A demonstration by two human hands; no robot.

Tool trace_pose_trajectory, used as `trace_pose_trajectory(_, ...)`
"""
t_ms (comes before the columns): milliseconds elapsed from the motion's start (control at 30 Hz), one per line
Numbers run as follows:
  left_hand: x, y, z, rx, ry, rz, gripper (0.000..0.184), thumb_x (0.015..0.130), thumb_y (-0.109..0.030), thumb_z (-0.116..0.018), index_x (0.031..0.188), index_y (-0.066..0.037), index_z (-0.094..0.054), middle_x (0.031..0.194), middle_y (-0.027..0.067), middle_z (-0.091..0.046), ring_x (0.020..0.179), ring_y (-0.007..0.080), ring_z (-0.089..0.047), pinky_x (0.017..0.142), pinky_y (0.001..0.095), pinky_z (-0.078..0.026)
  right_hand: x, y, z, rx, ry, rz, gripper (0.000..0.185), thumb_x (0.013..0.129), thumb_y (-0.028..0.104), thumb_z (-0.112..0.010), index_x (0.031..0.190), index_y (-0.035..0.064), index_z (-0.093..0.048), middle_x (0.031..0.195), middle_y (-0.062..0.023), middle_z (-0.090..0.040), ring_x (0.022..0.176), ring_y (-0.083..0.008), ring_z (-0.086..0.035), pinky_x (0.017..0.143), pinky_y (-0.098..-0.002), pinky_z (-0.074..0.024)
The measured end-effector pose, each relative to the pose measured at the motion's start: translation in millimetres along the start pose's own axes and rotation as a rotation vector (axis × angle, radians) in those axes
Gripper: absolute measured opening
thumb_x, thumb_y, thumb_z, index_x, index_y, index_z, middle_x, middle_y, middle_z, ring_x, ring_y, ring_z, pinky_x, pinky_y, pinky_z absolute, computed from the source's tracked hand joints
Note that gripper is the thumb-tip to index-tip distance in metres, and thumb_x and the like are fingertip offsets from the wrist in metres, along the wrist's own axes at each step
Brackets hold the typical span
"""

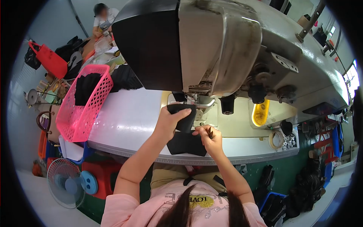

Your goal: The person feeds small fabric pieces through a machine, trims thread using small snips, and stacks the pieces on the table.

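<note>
My left hand (pixel 169 123) grips a black fabric piece (pixel 185 120), thumb on top, right by the needle area of a large sewing machine (pixel 223 49). Below it, a wider part of black fabric (pixel 186 144) lies on the table; I cannot tell whether the two are joined. My right hand (pixel 211 140) is closed around a small dark pointed tool (pixel 210 132) whose kind I cannot make out. Its thumb and forefinger reach the fabric's right side, just below the presser foot (pixel 196 107). The fingers of the left hand are partly hidden under the fabric.
A pink basket (pixel 85 109) with black pieces stands on the left of the white table (pixel 124 113). A yellow tray (pixel 260 112) and a tape roll (pixel 276 140) are on the right. A fan (pixel 68 183) stands lower left. Another person (pixel 104 19) sits at the back left.
</note>
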State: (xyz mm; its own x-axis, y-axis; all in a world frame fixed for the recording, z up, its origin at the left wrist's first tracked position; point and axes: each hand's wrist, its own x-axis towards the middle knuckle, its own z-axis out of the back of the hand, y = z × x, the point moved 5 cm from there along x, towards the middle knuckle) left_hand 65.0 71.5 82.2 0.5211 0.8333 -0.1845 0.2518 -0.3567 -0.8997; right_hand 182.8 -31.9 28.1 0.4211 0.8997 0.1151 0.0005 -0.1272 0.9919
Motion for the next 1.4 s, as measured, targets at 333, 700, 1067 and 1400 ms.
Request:
trace_pose_trajectory(333, 29.5, -3.6, -4.0, -0.081, 0.037, -0.004, 0.022, 0.073, -0.005, -0.068, 0.092, -0.001, -0.059, 0.084, 0.0039, -0.062, 0.074, 0.0122, -0.061, 0.07, 0.0257, -0.05, -11.9, -40.5, 20.9, -0.484, -0.248, 0.461, 0.012, 0.079, 0.001, -0.062, 0.069, 0.0004, -0.055, 0.058, -0.0084, -0.053, 0.047, -0.0177, -0.049, 0.046, -0.0269, -0.0388)
trace_pose_trajectory(700, 34.6, 0.3, -0.6, -0.045, 0.06, 0.006, 0.034, 0.073, -0.002, -0.067, 0.104, -0.001, -0.053, 0.094, 0.0065, -0.061, 0.082, 0.0137, -0.061, 0.078, 0.0276, -0.05, -8.0, -44.1, 25.4, -0.494, -0.246, 0.335, 0.014, 0.082, 0.004, -0.061, 0.069, -0.001, -0.057, 0.06, -0.0095, -0.06, 0.05, -0.0147, -0.056, 0.049, -0.0248, -0.0427)
trace_pose_trajectory(1067, 36.6, 1.1, 1.6, -0.04, 0.037, 0.043, 0.039, 0.073, 0.001, -0.067, 0.108, 0.0, -0.05, 0.095, 0.0061, -0.06, 0.084, 0.0133, -0.06, 0.077, 0.0263, -0.05, -7.0, -47.6, 26.8, -0.487, -0.237, 0.293, 0.013, 0.08, 0.004, -0.062, 0.07, -0.0006, -0.058, 0.059, -0.0083, -0.06, 0.05, -0.0131, -0.055, 0.05, -0.0245, -0.0424)
trace_pose_trajectory(1400, 59.5, 5.2, 5.1, -0.187, 0.076, -0.003, 0.039, 0.07, 0.004, -0.061, 0.108, -0.002, -0.052, 0.1, 0.0056, -0.056, 0.094, 0.015, -0.056, 0.083, 0.028, -0.044, -7.1, -49.9, 26.4, -0.46, -0.239, 0.295, 0.008, 0.077, 0.002, -0.066, 0.072, 0.0001, -0.06, 0.061, -0.0067, -0.06, 0.052, -0.0098, -0.054, 0.051, -0.0229, -0.0428)
